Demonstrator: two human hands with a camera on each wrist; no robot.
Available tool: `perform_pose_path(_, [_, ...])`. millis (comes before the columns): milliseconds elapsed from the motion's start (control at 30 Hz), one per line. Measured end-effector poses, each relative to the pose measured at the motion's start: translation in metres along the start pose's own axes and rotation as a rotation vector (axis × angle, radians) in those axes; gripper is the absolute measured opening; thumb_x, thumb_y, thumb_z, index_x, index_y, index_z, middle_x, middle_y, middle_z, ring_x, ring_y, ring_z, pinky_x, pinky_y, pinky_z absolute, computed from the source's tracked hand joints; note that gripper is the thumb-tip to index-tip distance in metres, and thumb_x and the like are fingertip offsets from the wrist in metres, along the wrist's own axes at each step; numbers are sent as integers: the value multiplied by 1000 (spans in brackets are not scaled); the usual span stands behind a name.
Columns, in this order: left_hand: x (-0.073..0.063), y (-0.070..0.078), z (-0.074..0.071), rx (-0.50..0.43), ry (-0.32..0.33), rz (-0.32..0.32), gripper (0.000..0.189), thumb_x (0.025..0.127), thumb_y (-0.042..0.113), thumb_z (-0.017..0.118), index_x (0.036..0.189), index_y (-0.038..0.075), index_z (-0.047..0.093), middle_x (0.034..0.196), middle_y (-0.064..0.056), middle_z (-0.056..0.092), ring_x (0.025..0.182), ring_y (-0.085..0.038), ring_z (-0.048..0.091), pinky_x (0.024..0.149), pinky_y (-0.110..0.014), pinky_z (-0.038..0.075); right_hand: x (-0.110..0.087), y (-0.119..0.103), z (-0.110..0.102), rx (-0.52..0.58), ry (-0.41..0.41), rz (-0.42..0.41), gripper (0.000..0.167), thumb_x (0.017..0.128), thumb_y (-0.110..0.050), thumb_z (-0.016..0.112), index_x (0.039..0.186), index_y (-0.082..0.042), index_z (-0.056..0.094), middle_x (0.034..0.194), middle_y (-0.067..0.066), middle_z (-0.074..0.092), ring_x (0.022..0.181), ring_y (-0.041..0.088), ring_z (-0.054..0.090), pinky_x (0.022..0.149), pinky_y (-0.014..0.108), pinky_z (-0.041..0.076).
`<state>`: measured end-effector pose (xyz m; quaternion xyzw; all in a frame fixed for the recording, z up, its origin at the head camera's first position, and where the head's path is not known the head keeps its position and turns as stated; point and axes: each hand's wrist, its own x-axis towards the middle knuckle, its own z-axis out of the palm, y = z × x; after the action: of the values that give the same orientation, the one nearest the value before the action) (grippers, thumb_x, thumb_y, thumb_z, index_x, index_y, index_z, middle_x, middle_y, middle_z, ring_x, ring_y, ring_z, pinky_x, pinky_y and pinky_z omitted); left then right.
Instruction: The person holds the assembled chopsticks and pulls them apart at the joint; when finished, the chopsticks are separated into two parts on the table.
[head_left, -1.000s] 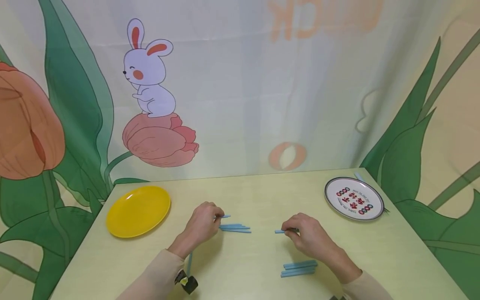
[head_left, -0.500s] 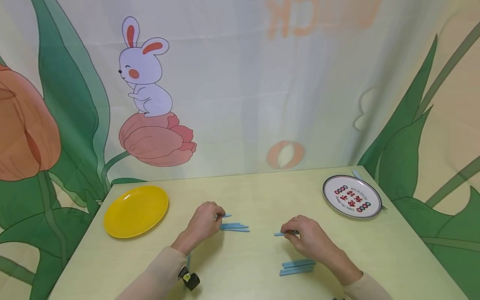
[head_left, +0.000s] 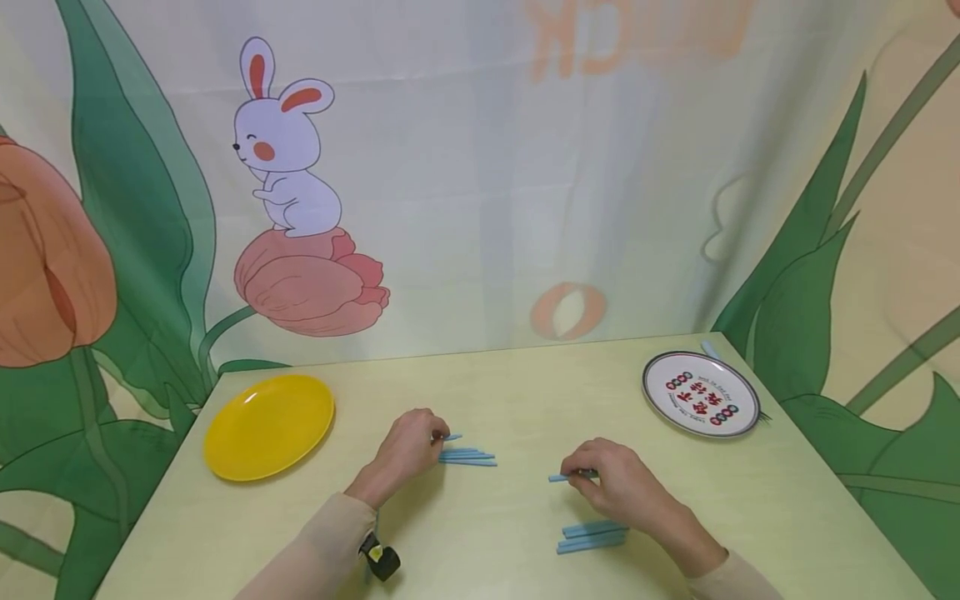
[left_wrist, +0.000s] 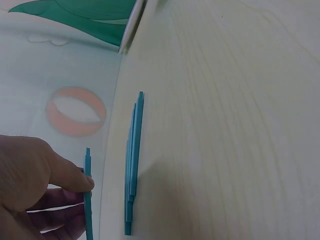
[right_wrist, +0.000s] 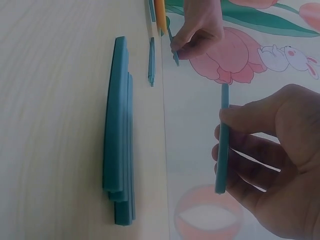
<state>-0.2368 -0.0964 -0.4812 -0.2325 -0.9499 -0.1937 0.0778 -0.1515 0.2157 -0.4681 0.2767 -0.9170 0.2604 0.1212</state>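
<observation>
My left hand [head_left: 408, 446] pinches a thin blue stick [left_wrist: 88, 205] with a narrower, stepped tip. It holds this stick above the table, just behind a small bundle of similar blue sticks [head_left: 468, 457]. At the centre right, my right hand [head_left: 611, 479] pinches a shorter-looking, thicker blue stick [right_wrist: 222, 150] between thumb and fingers. Nearer the front, a pile of thicker blue sticks [head_left: 591, 537] lies on the table, below the right hand in the head view. Both bundles lie roughly left to right. My curled fingers hide part of each held stick in the head view.
A yellow plate [head_left: 270, 429] rests at the table's left. On the right is a white plate [head_left: 678, 417] with red characters; a pale blue end [head_left: 709, 349] and dark bristles [head_left: 764, 417] show past its rim. A printed curtain [head_left: 465, 183] hangs behind the table.
My right hand has come slightly nearer the front with its stick, closer to the thicker pile. The left hand stays nearly still, and the head view has shifted slightly.
</observation>
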Motion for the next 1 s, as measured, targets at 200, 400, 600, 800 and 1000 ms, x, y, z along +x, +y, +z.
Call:
perform_pose_path(200, [1,-2,3,-24,-24,-12,10,80,0,72,86,6,77,79,-1,67,73,-12,60,69,-30,53,-2,0,-1,3,-26,4,15,81,-6,75,88,-20,74,88,-12,70,81,4,60,71,25,52])
perform_pose_path(400, [4,-4,8,-58,-59,-34,12,81,0,71,88,7,78,84,-2,70,78,-14,62,73,-33,54,-4,-1,-3,32,-65,39,17,82,-6,75,89,-21,74,89,-13,70,82,3,61,73,26,53])
perform_pose_path(600, [4,-5,11,-69,-71,-16,11,82,0,71,88,5,77,85,-3,71,78,-14,63,73,-33,54,-8,0,-2,59,-76,55,16,82,-5,75,88,-20,74,88,-13,70,82,3,61,72,25,53])
perform_pose_path(800, [5,-6,13,-70,-84,-20,11,83,0,70,89,6,78,87,-3,72,80,-15,64,75,-34,55,-11,1,2,51,-92,60,16,81,-7,75,87,-21,74,87,-14,69,81,1,60,71,24,52])
perform_pose_path(1000, [7,-7,15,-68,-107,-29,12,84,0,69,90,6,78,89,-3,72,84,-17,66,78,-36,55,-12,0,1,48,-108,61,15,81,-6,75,86,-20,74,86,-13,70,81,2,60,72,25,52])
